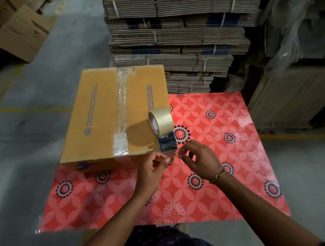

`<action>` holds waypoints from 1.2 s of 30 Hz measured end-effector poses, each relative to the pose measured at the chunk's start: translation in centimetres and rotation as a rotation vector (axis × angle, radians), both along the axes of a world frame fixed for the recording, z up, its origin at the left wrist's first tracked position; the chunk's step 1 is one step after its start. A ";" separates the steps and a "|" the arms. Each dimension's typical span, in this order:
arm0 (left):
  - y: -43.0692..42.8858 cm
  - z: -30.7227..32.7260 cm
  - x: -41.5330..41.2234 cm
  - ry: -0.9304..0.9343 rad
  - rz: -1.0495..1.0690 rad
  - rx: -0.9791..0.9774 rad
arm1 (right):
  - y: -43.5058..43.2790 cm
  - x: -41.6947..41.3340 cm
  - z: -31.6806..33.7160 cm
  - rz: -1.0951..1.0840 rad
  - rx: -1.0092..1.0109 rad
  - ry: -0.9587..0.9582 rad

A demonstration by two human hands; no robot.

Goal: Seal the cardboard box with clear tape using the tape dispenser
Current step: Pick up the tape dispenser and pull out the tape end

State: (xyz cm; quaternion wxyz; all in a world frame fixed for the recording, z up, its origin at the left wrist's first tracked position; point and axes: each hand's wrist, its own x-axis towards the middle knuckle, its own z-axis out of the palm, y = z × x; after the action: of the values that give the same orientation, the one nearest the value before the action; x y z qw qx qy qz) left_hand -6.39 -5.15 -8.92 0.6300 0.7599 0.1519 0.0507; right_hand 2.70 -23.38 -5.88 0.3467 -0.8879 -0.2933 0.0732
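Observation:
A closed yellow-brown cardboard box point(100, 115) stands on the left of a red flowered table point(226, 157), with crinkled clear tape point(121, 106) running along its centre seam and over the near edge. A roll of clear tape point(160, 121) hangs in the air over the box's near right corner. A pulled-out strip of tape point(167, 141) runs from the roll down to my hands. My left hand point(153, 167) pinches the strip's left corner and my right hand point(198, 159) pinches its right corner. No dispenser shows.
Tall stacks of strapped flat cardboard point(179, 36) rise behind the table. Plastic-wrapped cartons point(296, 57) stand at the right, and loose boxes point(15, 31) lie at the upper left on the grey floor.

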 end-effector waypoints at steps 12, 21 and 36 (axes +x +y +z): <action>0.6 0.7 0.9 0.129 0.019 -0.153 | 0.5 0.5 0.1 -0.056 0.173 0.407; 0.4 1.6 1.2 0.201 0.053 -0.266 | 0.8 0.3 0.5 -0.156 0.249 0.558; -1.9 3.5 2.0 0.267 0.332 -0.524 | 1.9 0.3 0.0 -0.329 0.275 0.689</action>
State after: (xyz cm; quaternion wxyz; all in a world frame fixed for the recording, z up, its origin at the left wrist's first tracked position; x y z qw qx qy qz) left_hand -4.36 -7.02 -5.41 0.7616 0.5369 0.3629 0.0119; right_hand 2.96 -21.50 -5.84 0.5474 -0.7919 -0.0211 0.2699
